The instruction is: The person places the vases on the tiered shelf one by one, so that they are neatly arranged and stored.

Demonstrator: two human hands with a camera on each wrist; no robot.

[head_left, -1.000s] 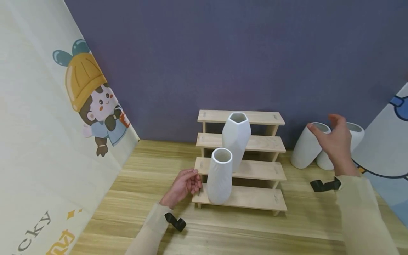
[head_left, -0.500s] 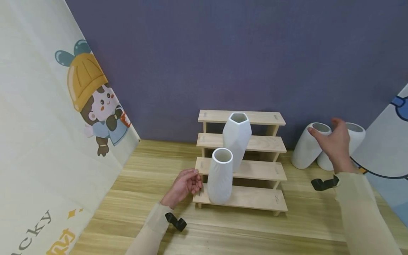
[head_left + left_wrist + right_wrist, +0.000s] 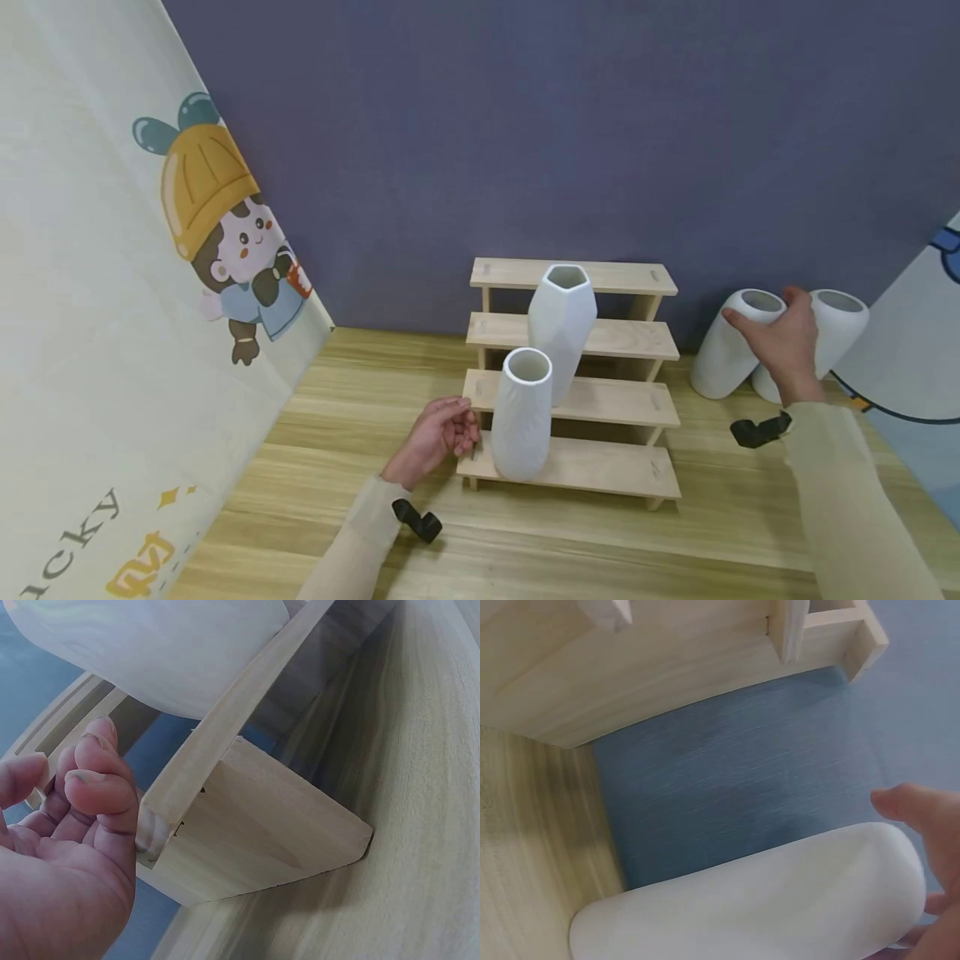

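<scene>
A four-step wooden display stand [image 3: 600, 467] stands mid-table in the head view. My left hand [image 3: 435, 437] holds the left end of its second step from the bottom, thumb at the corner and fingers curled below. A ribbed white vase [image 3: 521, 425] is upright on the lowest step; a taller faceted white vase [image 3: 562, 325] stands on the step behind. On the right, my right hand [image 3: 787, 337] is spread around the top of a smooth white vase [image 3: 723, 354]. In the right wrist view, the thumb [image 3: 904, 804] hovers just off that vase, and the other fingertips are partly hidden.
Another white vase [image 3: 836, 321] stands close behind my right hand, partly covered by it. A dark blue-grey backdrop [image 3: 525, 150] rises behind the stand. Printed cartoon panels flank the wood-grain tabletop [image 3: 360, 400] on the left and right.
My right hand has lowered slightly, from above the two right-hand vases to around the left one's rim. My left hand keeps its place at the stand. The view has shifted a little.
</scene>
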